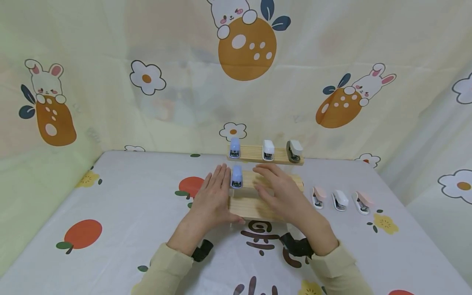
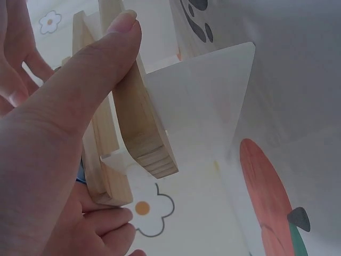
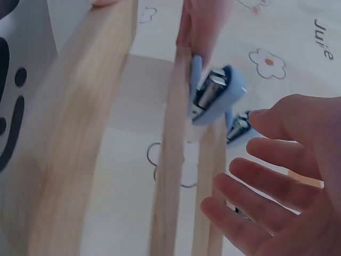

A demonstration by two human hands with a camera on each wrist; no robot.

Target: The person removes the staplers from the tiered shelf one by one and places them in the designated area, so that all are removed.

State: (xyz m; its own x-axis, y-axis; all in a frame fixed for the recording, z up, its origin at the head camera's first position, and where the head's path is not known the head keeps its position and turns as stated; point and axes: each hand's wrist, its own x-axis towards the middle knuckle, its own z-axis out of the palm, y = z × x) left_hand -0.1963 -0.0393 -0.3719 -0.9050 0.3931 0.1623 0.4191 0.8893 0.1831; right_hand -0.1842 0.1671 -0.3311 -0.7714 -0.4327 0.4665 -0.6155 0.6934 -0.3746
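Observation:
My left hand (image 1: 212,200) lies along the left end of a stepped wooden rack with translucent supports. Its thumb rests on the front board (image 1: 256,209), as the left wrist view shows, while the straight fingers reach beside the middle board (image 1: 250,179). A small blue stapler (image 1: 237,177) stands at that middle board's left end, close to those fingers. Over the board, to the right of the stapler, my right hand (image 1: 285,190) hovers with loosely spread fingers and holds nothing. In the right wrist view its fingertips overlap the boards near the blue stapler (image 3: 218,96).
Along the back board (image 1: 252,153) stand a blue stapler (image 1: 234,147), a white stapler (image 1: 268,150) and a grey-white stapler (image 1: 294,151). On the table right of the rack sit a pink stapler (image 1: 318,197), a white stapler (image 1: 339,200) and another pink stapler (image 1: 362,202).

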